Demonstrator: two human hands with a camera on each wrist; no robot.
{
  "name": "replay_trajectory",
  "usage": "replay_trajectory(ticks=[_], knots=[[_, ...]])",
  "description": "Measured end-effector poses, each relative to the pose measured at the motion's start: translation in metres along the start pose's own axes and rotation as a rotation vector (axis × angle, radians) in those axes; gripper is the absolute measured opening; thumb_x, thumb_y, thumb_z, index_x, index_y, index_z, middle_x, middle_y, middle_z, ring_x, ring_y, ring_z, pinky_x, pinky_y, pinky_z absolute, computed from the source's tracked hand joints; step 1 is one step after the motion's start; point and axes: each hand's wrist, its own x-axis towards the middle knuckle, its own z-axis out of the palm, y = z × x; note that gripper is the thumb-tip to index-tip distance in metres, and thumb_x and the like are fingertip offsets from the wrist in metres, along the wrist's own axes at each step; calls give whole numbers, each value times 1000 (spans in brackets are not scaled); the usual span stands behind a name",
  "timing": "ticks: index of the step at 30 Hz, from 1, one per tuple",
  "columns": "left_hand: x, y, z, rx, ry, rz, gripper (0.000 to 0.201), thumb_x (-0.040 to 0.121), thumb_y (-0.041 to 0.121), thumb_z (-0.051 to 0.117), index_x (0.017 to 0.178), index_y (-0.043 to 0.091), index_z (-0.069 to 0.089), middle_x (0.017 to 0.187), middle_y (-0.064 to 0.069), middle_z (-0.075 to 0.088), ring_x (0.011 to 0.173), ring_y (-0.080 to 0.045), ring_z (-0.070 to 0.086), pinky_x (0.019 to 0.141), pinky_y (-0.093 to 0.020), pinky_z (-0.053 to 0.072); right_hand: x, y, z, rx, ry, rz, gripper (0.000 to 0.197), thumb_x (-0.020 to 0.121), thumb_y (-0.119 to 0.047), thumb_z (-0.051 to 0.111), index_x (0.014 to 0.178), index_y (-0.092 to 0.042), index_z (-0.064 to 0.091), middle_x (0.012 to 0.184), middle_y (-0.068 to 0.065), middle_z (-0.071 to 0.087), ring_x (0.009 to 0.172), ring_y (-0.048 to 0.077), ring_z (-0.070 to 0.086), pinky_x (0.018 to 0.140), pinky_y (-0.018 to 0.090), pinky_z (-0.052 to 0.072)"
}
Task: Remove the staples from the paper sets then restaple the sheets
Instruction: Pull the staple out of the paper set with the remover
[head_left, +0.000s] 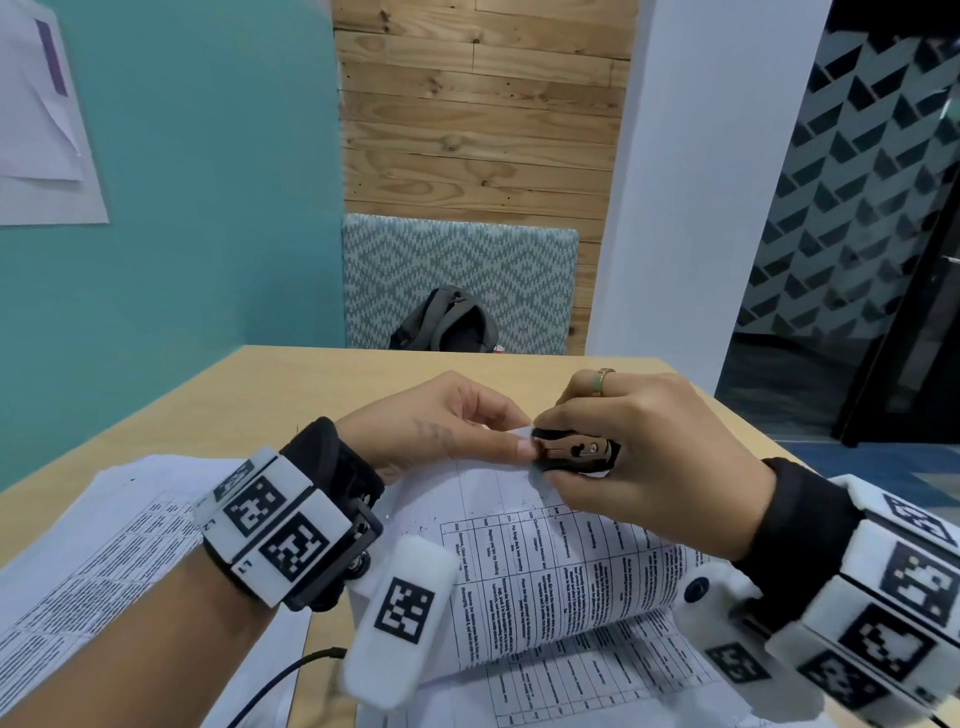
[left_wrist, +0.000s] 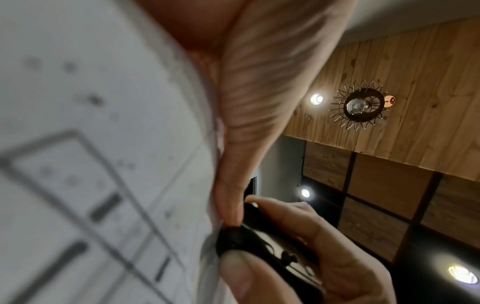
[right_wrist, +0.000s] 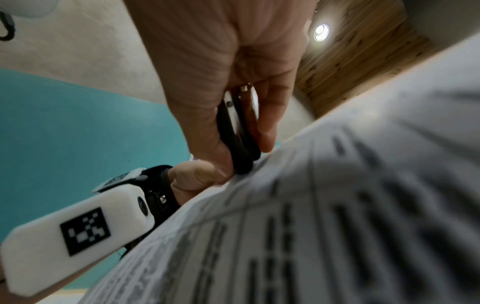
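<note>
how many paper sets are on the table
2: one paper set lifted at its corner between the hands, a second set flat at the table's left. Others may be hidden beneath.

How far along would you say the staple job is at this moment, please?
Done: nothing clearly; loose sheets lie at left, staple state unreadable. In hand: the right hand squeezes a black staple remover on the corner of the paper set, which the left hand pinches. Left: restapling; no stapler is in view.

Head view looks down over table (head_left: 291, 384); both wrist views close, tilted ceilingward, share staple remover (left_wrist: 262, 242).
</note>
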Motion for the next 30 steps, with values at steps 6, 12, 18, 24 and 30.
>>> replay_trajectory(ticks=[6, 12, 18, 24, 30], knots=[[1, -1, -3, -27, 13, 55, 16, 70, 14, 66, 83, 7, 71, 77, 1, 71, 75, -6, 63, 75, -14, 50, -1, 1, -4, 128, 54, 47, 24, 67, -32, 66, 84, -17, 75, 72, -2, 64, 63, 11, 60, 57, 33, 47], [1, 2, 5, 82, 46, 98, 7, 83, 8, 62, 78, 10, 67, 71, 4, 64, 68, -3, 56, 66, -12, 45, -3, 1, -2, 189, 96, 92, 22, 67, -30, 68, 81, -15, 75, 70, -2, 63, 62, 12, 59, 57, 35, 48], [2, 2, 16, 202, 194, 117, 15, 73, 25, 64, 69, 11, 65, 67, -1, 60, 67, -12, 52, 68, -26, 40, -5, 0, -3, 174, 145, 123, 30, 65, -37, 63, 80, -14, 74, 69, -5, 64, 65, 11, 60, 57, 36, 49], [-1, 0, -3, 377, 311, 53, 14, 85, 13, 63, 76, 3, 67, 72, -5, 63, 63, -11, 52, 65, -27, 42, -12, 12, -14, 71, 178, 187, 19, 61, -23, 71, 76, -12, 74, 66, -4, 63, 61, 11, 57, 59, 28, 47], [0, 3, -6, 359, 242, 21, 12, 85, 15, 64, 76, 7, 66, 62, 7, 58, 51, 4, 48, 55, -8, 37, -38, 13, -6, 84, -41, 208, 25, 59, -37, 65, 76, -20, 73, 67, -14, 62, 66, 3, 57, 61, 9, 42]])
